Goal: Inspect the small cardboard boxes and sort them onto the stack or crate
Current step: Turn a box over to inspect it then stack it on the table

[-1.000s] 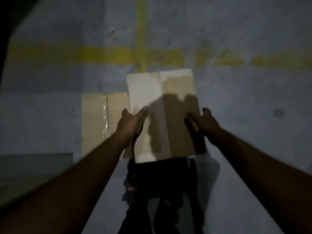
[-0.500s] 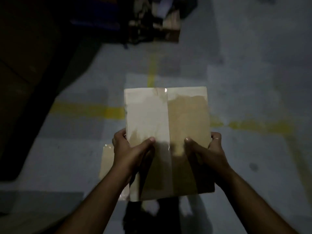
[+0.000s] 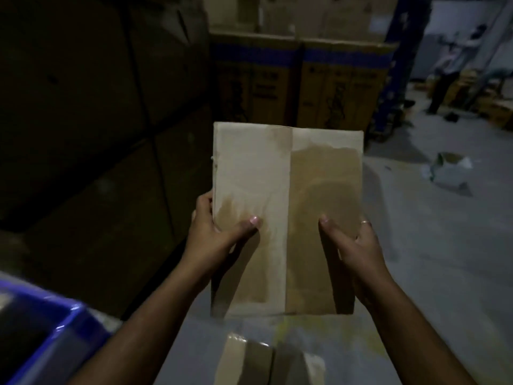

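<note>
Two hands are holding one small cardboard box (image 3: 287,218) up in front of the chest, well clear of the floor (image 3: 430,259). The left hand (image 3: 219,232) is gripping the left edge, thumb pressed on the top face, fingers curled round behind; the right hand (image 3: 351,243) is doing the same on the right edge, a ring showing on one finger. Both thumbs are lying flat near the taped centre seam, probably so the top face is staying open to view for inspecting. Pale and darker patches are showing across the face; whether that is staining or just light, cannot tell. Another flat box (image 3: 247,359) is lying on the floor just below the held one, apart from it. A blue crate (image 3: 58,337) is sitting at lower left, near the left forearm, so a drop there would be a short swing left. Tall stacked cartons (image 3: 299,79) are standing ahead. Sorting not yet done, box being checked first, by the look of it
</note>
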Motion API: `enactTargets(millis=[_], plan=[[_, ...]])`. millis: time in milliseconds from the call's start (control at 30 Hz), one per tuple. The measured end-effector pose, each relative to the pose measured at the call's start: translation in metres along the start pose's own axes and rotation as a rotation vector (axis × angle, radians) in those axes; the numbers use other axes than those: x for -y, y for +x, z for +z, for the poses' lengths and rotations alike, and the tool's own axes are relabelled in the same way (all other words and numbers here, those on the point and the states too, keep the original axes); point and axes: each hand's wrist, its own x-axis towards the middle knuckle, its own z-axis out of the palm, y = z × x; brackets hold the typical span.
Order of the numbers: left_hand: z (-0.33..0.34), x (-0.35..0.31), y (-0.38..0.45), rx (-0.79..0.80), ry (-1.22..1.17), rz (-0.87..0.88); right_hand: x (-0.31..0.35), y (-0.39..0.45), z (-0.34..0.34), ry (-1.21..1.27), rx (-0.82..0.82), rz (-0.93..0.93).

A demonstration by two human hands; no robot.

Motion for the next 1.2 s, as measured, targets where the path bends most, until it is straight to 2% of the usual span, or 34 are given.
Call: enactTargets(millis=[167, 367, 533, 633, 767, 967, 1200], plan=[[-0.121, -0.062, -0.048, -0.142, 0.009, 0.122, 0.071, -0.063, 0.085, 0.060, 0.157, -0.105], [-0.301, -0.100, -0.134, -0.333, 0.051, 0.193, 0.131, -0.174, 0.220, 0.173, 0.379, -0.222], [-0.437, -0.119, -0.231, -0.618, 0.185, 0.207, 0.163, -0.288, 0.333, 0.226, 0.599, -0.313], [-0.494, -0.131, -0.294, -0.794, 0.265, 0.179, 0.175, -0.353, 0.387, 0.210, 0.680, -0.381], [-0.540, -0.143, -0.362, -0.997, 0.385, 0.146, 0.191, -0.428, 0.437, 0.173, 0.725, -0.474], [-0.564, -0.152, -0.425, -1.231, 0.491, 0.117, 0.203, -0.492, 0.466, 0.221, 0.826, -0.540], [-0.566, -0.163, -0.445, -1.346, 0.507, 0.115, 0.214, -0.518, 0.469, 0.236, 0.824, -0.592]])
